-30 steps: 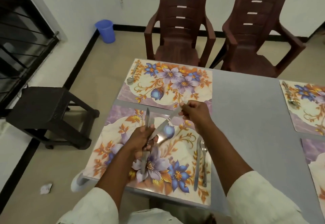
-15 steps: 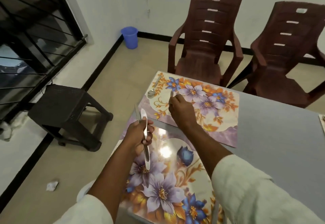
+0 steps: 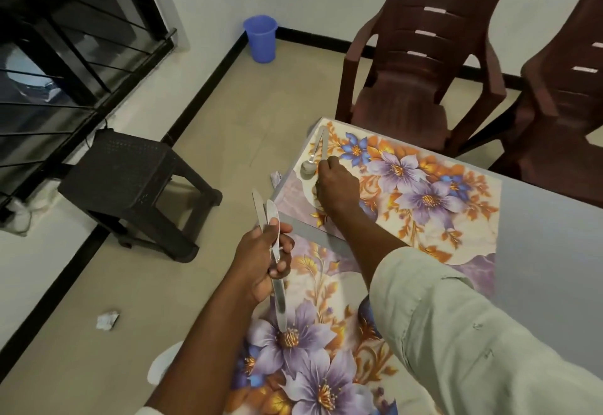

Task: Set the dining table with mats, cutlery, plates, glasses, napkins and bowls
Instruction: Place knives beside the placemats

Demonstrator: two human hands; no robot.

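Laying knife (image 3: 323, 145) beside spoon (image 3: 310, 161), parallel: right hand (image 3: 337, 188) pinches it (left hand (image 3: 262, 261) clasps two knives (image 3: 272, 251)).

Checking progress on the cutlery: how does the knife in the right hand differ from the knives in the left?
The right hand lays one knife flat on the far mat beside a spoon; the left hand holds two knives upright off the table's edge, unplaced. All are plain silver metal.
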